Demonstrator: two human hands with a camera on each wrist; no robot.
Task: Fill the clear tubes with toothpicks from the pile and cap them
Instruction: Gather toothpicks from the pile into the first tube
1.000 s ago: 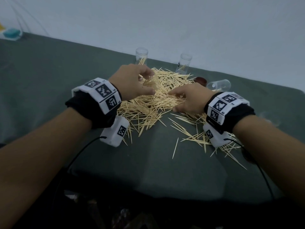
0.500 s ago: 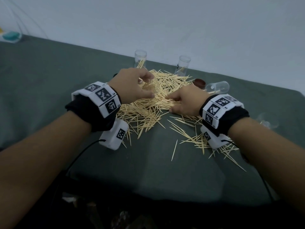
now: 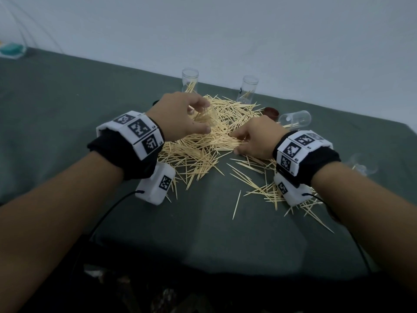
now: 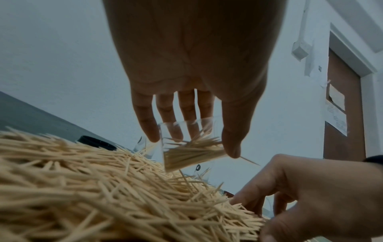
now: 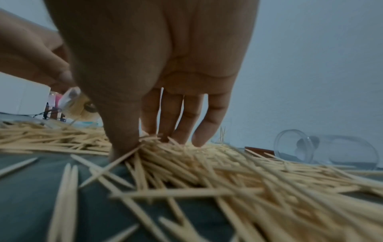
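Filling step. Left hand (image 4: 192,68) holds a tilted tube (image 4: 190,145), part full, between thumb and fingers over the pile (image 3: 203,145) mid-table. Right hand (image 3: 255,141) has thumb and fingers closing on a bunch of toothpicks at the pile's right edge; lift not yet made. Two upright tubes (image 3: 190,81) stand near the table's far edge. Next, likely: raise the bunch, align it, feed the mouth.

Pale toothpicks (image 3: 203,141) (green cloth (image 3: 67,98))
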